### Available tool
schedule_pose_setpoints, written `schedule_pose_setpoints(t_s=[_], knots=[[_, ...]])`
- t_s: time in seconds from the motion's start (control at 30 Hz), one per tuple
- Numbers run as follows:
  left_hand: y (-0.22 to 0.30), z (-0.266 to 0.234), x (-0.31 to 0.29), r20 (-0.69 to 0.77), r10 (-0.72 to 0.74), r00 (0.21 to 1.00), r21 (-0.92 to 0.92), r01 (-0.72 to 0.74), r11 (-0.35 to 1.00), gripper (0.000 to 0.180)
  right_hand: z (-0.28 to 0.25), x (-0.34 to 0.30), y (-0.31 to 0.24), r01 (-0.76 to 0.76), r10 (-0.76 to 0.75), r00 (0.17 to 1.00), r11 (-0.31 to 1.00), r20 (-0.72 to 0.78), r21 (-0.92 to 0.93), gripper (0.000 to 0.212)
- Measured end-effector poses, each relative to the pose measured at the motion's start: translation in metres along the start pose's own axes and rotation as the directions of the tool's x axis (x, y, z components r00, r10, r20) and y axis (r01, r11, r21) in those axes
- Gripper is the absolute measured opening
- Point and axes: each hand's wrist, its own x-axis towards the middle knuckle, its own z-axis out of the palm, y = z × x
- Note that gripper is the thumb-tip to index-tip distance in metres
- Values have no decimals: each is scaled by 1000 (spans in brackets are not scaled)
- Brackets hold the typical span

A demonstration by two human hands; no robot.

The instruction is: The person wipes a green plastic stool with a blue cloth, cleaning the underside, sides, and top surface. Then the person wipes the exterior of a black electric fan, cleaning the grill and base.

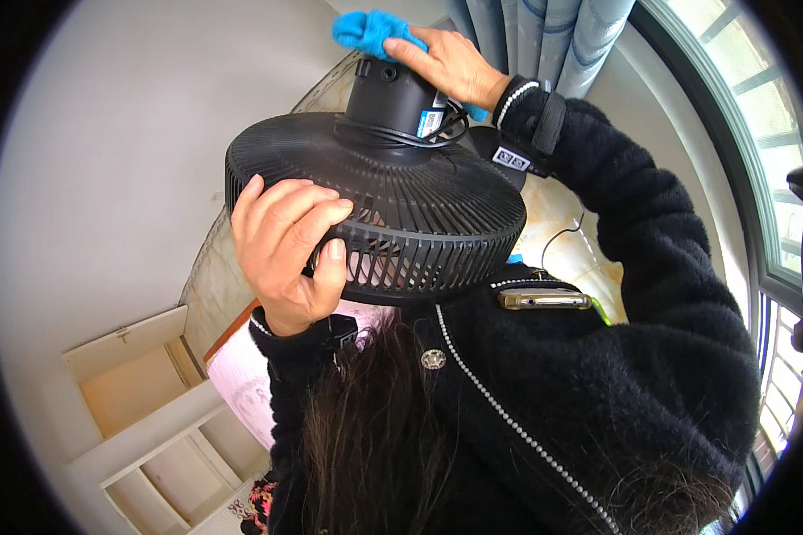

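Fan [393, 201]: black, tilted, white label on motor housing
Left hand [285, 254]: clamped on grille rim
Right hand [451, 64]: pressing blue cloth [366, 31] to housing

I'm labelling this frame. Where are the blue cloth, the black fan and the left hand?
blue cloth [366, 31], head view, bunched top
black fan [437, 201], head view, rear grille
left hand [285, 245], head view, back of hand

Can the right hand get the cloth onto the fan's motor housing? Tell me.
Probably yes. The right hand already presses the blue cloth against the top of the motor housing, with nothing between them. The left hand grips the fan grille's rim, clear of that spot.
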Motion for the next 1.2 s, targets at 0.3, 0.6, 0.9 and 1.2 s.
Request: schedule_pose_setpoints(t_s=[0.3,0.6,0.9,1.2], knots=[[3,-1,1,6,-37,999,11,37,999,25,-9,44,46,-47,13,902,997,432,67,46],[6,-2,1,-17,-53,998,4,54,999,23,2,35,65,-324,180,891,895,416,306,50],[4,-6,1,-5,-9,1000,-6,9,1000,24,-26,13,14,-169,75,952,937,297,306,71],[0,-6,3,-3,37,999,3,-37,999,26,-19,32,-25,601,-561,787,791,259,-115,60]])
